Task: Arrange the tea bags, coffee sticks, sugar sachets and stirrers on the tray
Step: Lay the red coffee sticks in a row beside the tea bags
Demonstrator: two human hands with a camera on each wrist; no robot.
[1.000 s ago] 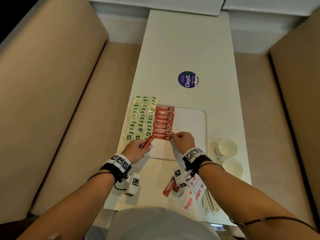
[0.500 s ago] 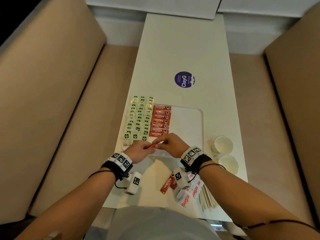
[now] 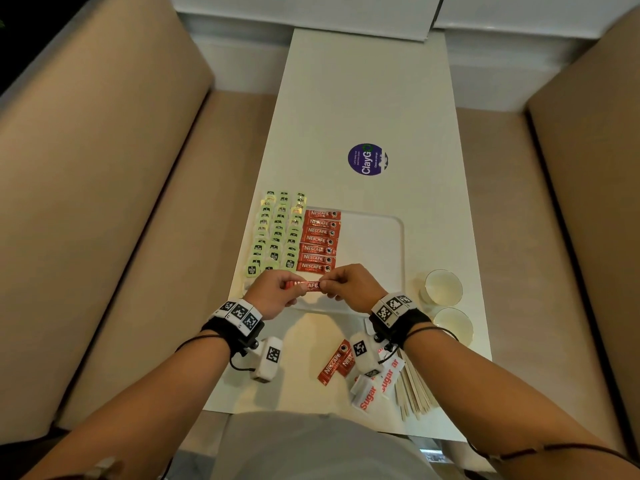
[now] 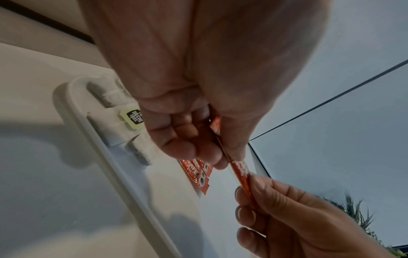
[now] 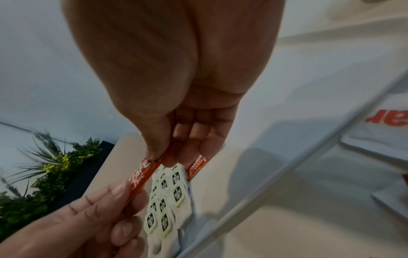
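A red coffee stick is held level just above the near part of the white tray. My left hand pinches its left end and my right hand pinches its right end. The same stick runs between both hands in the left wrist view, and the stick shows its label in the right wrist view. A column of several coffee sticks lies on the tray beside rows of green-tagged tea bags. Two more coffee sticks, sugar sachets and wooden stirrers lie near me off the tray.
Two white cups stand at the table's right edge beside the tray. A round purple sticker marks the table further off. Beige bench seats flank the narrow white table on both sides.
My right hand left the laid column of sticks and came back to meet my left hand. The stick, first held by the left hand alone, is now pinched by both and turned level.
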